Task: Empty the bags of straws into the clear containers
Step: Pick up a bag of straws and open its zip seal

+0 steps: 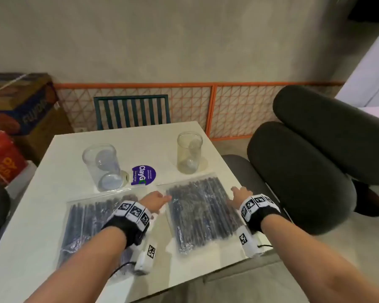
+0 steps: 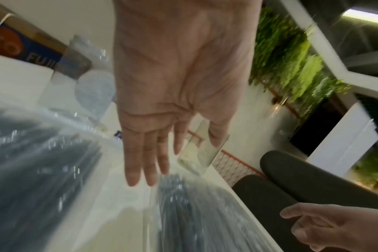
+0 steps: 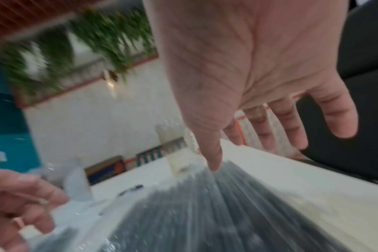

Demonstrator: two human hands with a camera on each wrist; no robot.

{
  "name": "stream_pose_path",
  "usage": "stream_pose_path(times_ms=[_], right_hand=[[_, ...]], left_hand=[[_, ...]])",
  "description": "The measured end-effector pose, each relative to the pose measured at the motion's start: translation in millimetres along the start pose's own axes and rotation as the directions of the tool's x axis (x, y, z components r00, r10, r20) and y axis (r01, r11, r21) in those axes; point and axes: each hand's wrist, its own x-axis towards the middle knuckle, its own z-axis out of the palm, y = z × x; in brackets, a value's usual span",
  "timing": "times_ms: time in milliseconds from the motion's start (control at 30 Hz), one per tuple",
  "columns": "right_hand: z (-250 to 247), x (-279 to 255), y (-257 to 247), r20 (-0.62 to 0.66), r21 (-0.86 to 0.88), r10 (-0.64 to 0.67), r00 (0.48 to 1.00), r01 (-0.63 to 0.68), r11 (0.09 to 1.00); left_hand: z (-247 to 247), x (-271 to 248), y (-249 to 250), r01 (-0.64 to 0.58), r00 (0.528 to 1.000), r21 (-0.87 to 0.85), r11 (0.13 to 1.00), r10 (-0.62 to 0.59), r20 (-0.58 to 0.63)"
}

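- I see two clear bags of dark straws lying flat on the white table (image 1: 42, 237): the right bag (image 1: 201, 213) near the right edge, the left bag (image 1: 90, 228) beside it, with a narrow strip of table between them.
- My left hand (image 1: 154, 201) is over this strip, at the far left corner of the right bag. Its fingers (image 2: 149, 163) are straight and close together, palm down, and they hold nothing. In the left wrist view the fingertips are just above the edge of the right bag; I cannot tell if they touch the plastic.
- My right hand (image 1: 241, 192) is at the right edge of the same bag, near its far corner. The fingers are spread and relaxed, not closed on anything. In the right wrist view the forefinger (image 3: 214, 153) points down to the bag; contact is not clear because of blur.
- Both forearms reach forward from the near side, wrists low over the table, so the right bag lies between the two hands.
- Two clear containers stand upright beyond the bags: the left container (image 1: 102, 167) behind the left bag, the right container (image 1: 189, 153) behind the right bag.
- A purple sticker (image 1: 143, 174) is on the table between the containers.
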Motion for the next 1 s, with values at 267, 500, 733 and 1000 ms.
stream_pose_path(times_ms=[267, 500, 733, 1000], right_hand=[[45.4, 9.9, -6.0, 0.142, 0.199, 0.095, 0.985, -0.122, 0.972], [35.0, 4.3, -3.0, 0.091, 0.638, -0.090, 0.992, 0.012, 0.770], [-19.9, -16.9, -6.5, -0.114, 0.949, -0.247, 0.962, 0.179, 0.259], [-57.6, -26.7, -22.0, -0.305, 0.926, -0.253, 0.918, 0.348, 0.146]], left_hand=[[75.5, 43.7, -25.7, 0.178, 0.980, -0.162, 0.971, -0.189, -0.055], [62.0, 102.1, -70.4, -0.023, 0.999, -0.407, 0.913, 0.005, -0.046], [10.1, 17.0, -11.9, -0.278, 0.960, -0.401, 0.873, 0.235, -0.154], [-4.2, -30.8, 64.1, -0.563, 0.614, -0.139, 0.815, 0.299, -0.730]])
